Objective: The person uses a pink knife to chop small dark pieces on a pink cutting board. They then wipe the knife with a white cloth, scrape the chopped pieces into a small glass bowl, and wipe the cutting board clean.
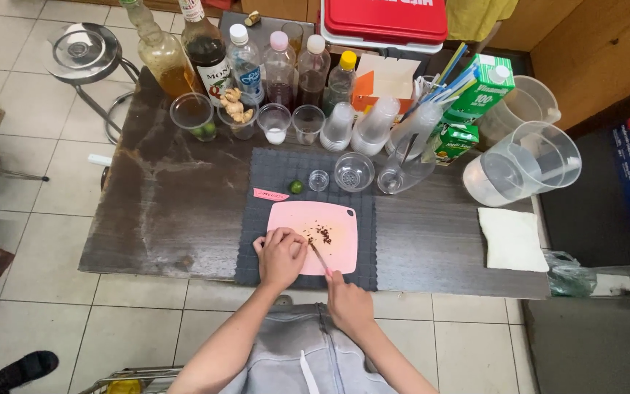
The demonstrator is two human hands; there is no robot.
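A pink cutting board (337,241) lies on a dark mat (257,182) on the brown table. A small pile of dark chopped bits (322,233) sits on the board. My right hand (349,305) grips a small knife (319,257) with a pink handle, its blade pointing at the chopped bits. My left hand (281,255) rests curled on the board's left edge, fingertips beside the blade; whether it pins anything is hidden.
Behind the board sit a green lime (296,187), a small glass (319,180) and a glass bowl (354,171). Bottles (246,62), plastic cups, green cartons (479,87) and two clear pitchers (523,164) line the back. A white cloth (512,238) lies right.
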